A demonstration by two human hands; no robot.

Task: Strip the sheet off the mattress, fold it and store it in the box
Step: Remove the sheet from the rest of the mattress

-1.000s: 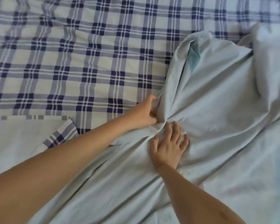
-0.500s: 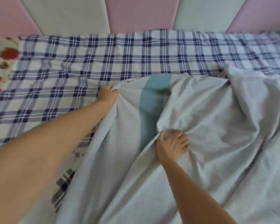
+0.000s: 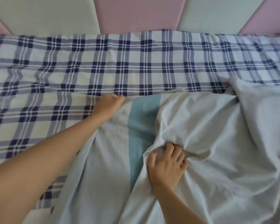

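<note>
Pale grey cloth, the sheet [image 3: 217,126], lies rumpled over the near and right part of the bed. It sits on top of a plaid cloth [image 3: 103,65] that covers the rest of the bed up to the headboard [image 3: 136,13], which has pink and pale green padded panels. A teal stripe [image 3: 141,126] runs down the sheet between the two arms.

The left hand [image 3: 109,105] reaches to the sheet's far edge, where grey meets plaid. Its fingers are curled and pinch that edge, and the sheet is stretched fairly flat from there back along the left forearm.

The right hand [image 3: 166,165] is nearer, just right of the stripe. Its fingers [image 3: 170,149] are bent and dug into a bunch of sheet, with the thumb on the fold's left side, and creases fan out from this grip. Farther right the sheet heaps into a tall fold. At the near left a strip of plaid shows beside the sheet's edge.
</note>
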